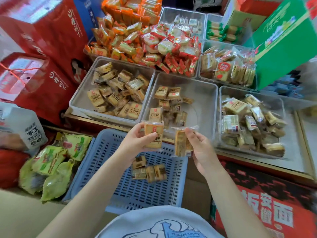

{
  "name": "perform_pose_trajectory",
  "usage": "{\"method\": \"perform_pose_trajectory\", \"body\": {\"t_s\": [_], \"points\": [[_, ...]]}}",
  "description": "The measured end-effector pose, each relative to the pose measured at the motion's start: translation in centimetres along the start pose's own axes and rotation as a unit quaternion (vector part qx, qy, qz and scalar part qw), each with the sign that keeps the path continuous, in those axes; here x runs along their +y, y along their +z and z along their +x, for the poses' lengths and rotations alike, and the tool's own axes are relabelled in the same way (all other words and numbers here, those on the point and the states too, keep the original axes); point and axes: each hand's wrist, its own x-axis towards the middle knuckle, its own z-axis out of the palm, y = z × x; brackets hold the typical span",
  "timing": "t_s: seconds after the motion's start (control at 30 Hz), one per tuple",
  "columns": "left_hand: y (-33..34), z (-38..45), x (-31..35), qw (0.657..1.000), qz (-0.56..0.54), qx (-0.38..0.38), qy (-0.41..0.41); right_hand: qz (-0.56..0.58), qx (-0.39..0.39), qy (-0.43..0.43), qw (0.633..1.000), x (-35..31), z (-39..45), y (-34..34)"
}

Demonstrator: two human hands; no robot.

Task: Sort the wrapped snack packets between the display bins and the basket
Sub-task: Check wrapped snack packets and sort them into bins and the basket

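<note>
Few packets (pixel 148 170) in blue basket (pixel 96 162)

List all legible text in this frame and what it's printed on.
"手工": white bag at far left; the lines under it are blurred.
"板" and "面": red carton at lower right, large white characters, partly cut off.
Red gift boxes: script upside down, unreadable.
Snack packets, green box, shirt print: too blurred.

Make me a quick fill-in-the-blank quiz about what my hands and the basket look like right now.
1. Each of the hands, left and right, holds one ____.
2. The basket below the hands is coloured ____.
3. The green bags lie on the basket's ____ side.

Missing words: packet; blue; left
</note>
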Motion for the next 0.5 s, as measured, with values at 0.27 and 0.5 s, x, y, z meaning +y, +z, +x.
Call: {"method": "perform_pose_trajectory", "body": {"t_s": [0.27,0.5], "points": [[2.7,-2.5,-1.7,0.998,0.045,-0.015,-0.038,0.021,-0.021,0.016,0.999,2.0,-2.3,1.4],[4.3,-3.5,-0.7,0.997,0.004,0.013,-0.075,0.093,-0.060,0.016,0.994,1.5,-2.5,1.3]]}}
